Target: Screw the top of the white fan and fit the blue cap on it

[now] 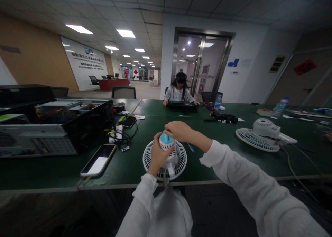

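A small white electric fan (177,161) lies grille-down near the table's front edge, with its motor housing facing up. My left hand (158,154) is wrapped around the housing, its thumb on the near side. On top of the housing sits a light-blue knob (166,138). From above and the right, my right hand (178,130) reaches over it with curled fingers closed at the knob's upper edge. Those fingertips are partly hidden. Just right of the grille lies a small blue-and-white item (191,148), too small to name.
A phone (98,160) and tangled black cables (127,136) lie to the left, beside an opened computer case (52,126). Another fan (259,140) rests grille-down at the right. Across the green table (124,174) sits a person (178,92) at a dark flat object. Bottles (280,108) stand farther back.
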The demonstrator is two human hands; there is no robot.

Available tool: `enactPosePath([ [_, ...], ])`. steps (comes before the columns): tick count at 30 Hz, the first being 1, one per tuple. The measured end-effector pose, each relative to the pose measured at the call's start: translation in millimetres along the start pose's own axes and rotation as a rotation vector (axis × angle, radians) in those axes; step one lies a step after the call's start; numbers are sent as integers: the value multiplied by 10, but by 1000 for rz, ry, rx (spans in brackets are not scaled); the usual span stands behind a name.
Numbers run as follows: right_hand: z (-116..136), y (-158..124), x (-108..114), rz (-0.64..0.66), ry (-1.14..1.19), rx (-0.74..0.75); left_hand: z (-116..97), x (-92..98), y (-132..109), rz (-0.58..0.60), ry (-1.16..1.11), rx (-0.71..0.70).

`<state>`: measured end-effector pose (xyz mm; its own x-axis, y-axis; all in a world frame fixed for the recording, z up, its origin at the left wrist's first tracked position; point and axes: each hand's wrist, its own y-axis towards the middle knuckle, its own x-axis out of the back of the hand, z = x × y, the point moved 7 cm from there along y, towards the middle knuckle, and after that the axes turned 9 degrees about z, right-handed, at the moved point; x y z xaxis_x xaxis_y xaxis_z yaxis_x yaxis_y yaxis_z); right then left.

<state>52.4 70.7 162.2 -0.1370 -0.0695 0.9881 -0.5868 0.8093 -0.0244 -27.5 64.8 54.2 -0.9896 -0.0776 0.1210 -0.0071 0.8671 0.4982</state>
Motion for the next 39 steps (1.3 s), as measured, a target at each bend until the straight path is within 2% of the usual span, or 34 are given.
enactPosePath([
  [3,28,-40,72,43,21,245,11,3,1,-6,-1,0],
  [5,30,-49,56,99,-3,315,14,-1,0,1,-7,4],
  [8,22,-22,-1,140,-33,314,14,-1,-6,2,-13,17],
  [18,55,-15,-22,94,-77,290,25,-8,-6,10,10,29],
  [21,110,5,-43,58,-137,219,26,1,-11,-11,-6,40],
  [27,100,87,-142,-32,-127,-174,20,2,-13,-18,-36,23],
  [30,52,61,-111,-21,-113,-212,2,0,-10,-17,-42,-15],
  [32,18,24,-50,-8,-86,-124,-2,4,-8,-23,-42,-25],
  [36,9,-70,48,33,-4,206,19,5,-9,-16,-31,10],
  [39,-17,-74,16,109,-5,303,19,-5,-11,6,-30,21],
])
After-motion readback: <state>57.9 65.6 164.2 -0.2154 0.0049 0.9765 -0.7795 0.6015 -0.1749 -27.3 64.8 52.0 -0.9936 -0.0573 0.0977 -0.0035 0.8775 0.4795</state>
